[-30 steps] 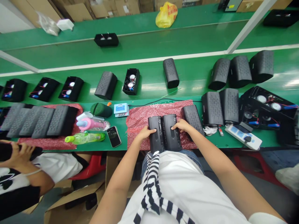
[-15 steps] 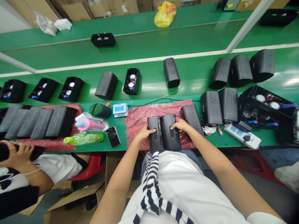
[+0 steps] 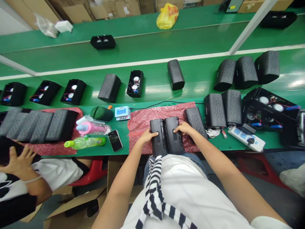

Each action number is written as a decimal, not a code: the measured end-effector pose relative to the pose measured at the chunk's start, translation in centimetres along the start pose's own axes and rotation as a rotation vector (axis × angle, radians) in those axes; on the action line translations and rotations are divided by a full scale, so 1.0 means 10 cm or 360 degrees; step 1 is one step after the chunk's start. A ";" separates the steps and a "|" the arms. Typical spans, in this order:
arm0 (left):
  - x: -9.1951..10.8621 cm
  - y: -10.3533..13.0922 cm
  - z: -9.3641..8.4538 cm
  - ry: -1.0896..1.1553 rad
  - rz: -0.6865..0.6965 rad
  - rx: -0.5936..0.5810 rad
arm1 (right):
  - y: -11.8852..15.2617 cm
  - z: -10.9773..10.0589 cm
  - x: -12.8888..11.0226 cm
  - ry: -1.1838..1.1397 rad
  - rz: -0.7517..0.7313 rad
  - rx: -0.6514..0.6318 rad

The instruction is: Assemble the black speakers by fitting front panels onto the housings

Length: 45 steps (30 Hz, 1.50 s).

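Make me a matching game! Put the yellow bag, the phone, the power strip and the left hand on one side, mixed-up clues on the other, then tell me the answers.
Things
1. yellow bag
2. phone
3. power strip
4. left hand

Clues
A. has a black plug in it
B. has its thumb on a black case
C. sits on the back shelf, near the cardboard boxes
D. lies beside the green bottle

Right pairs: 1-C, 2-D, 3-A, 4-B
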<state>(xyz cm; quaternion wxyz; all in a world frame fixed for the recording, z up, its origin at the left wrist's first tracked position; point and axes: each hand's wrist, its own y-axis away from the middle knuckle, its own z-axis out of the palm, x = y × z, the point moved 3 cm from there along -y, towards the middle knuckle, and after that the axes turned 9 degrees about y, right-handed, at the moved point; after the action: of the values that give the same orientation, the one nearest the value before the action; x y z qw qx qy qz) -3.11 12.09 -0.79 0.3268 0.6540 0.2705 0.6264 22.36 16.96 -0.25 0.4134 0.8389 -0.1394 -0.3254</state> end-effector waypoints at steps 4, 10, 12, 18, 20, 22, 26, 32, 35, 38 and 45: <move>0.02 0.01 0.00 -0.0012 0.0005 0.0024 | 0.02 0.01 -0.02 0.0041 -0.0069 -0.0008; 0.07 0.08 0.02 -0.0096 0.0000 0.0061 | 0.11 0.00 0.03 0.0176 -0.0321 0.0025; 0.09 0.09 0.02 -0.0127 0.0021 0.0064 | 0.14 0.01 0.05 0.0224 -0.0363 0.0049; 0.06 0.08 -0.03 -0.0237 0.0162 0.0060 | 0.15 0.06 0.06 0.0336 -0.0260 0.0159; 0.04 0.07 -0.04 -0.0275 0.0211 0.0043 | 0.14 0.08 0.06 0.0360 -0.0224 0.0184; 0.03 0.08 -0.04 -0.0302 0.0239 0.0014 | 0.13 0.09 0.05 0.0372 -0.0206 0.0191; 0.04 0.12 -0.01 -0.0354 0.0227 0.0054 | 0.12 0.07 0.07 0.0347 -0.0243 0.0165; 0.05 0.16 -0.01 -0.0412 0.0193 0.0198 | 0.08 0.07 0.12 0.0260 -0.0328 0.0111; 0.03 0.15 -0.02 -0.0396 0.0208 0.0195 | 0.04 0.09 0.12 0.0248 -0.0295 0.0152; -0.01 0.11 -0.05 -0.0350 0.0237 0.0133 | 0.02 0.10 0.10 0.0250 -0.0237 0.0227; -0.05 0.00 -0.06 -0.0315 0.0231 0.0173 | 0.09 0.11 0.11 0.0215 -0.0171 0.0366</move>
<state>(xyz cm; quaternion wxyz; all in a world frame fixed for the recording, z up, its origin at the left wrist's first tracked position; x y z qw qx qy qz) -3.77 11.78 -1.10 0.2699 0.7471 0.2224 0.5653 22.46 15.15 -0.49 0.3049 0.9070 -0.1026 -0.2717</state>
